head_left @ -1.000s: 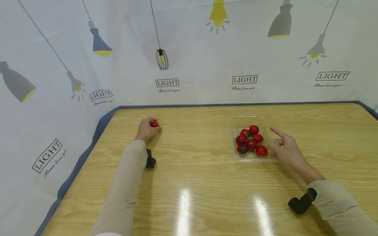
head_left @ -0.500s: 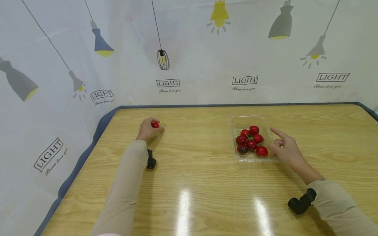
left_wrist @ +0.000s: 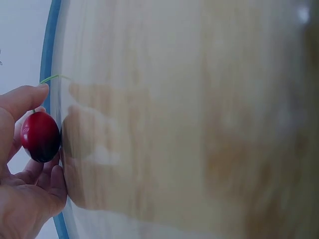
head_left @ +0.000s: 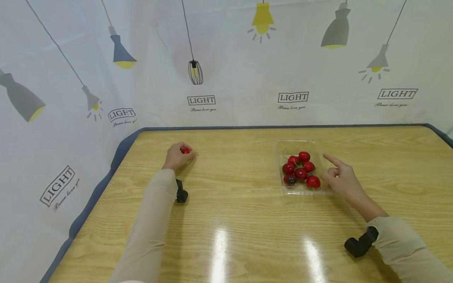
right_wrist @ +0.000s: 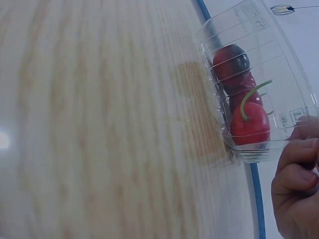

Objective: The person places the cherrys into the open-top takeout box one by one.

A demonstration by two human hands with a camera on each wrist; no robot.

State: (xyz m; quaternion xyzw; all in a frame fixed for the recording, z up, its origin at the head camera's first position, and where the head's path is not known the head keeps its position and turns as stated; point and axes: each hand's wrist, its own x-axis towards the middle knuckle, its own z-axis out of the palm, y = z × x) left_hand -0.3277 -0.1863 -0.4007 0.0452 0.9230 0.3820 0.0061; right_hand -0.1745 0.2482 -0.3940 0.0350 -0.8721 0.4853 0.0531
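Observation:
My left hand (head_left: 178,155) is at the far left of the table, its thumb and fingers gripping a red cherry (head_left: 185,150). In the left wrist view, this cherry (left_wrist: 41,137) is dark at its lower end, and its thin green stem (left_wrist: 55,76) runs up past a fingertip. On the right, a clear plastic box (head_left: 300,191) holds several red cherries (head_left: 301,173), one with a curved green stem (right_wrist: 245,102). My right hand (head_left: 341,179) holds the box's right wall by its rim, index finger stretched out and other fingers curled.
The wooden table (head_left: 240,204) has a blue-grey edge (head_left: 226,127) at the back. Behind it hangs a white curtain (head_left: 240,59) printed with lamps. A black camera (head_left: 359,245) sits on the right wrist, another camera (head_left: 181,192) on the left.
My left hand has shifted slightly to the right and nearer with the cherry, whose stem now shows less. My right hand and the box stay in place.

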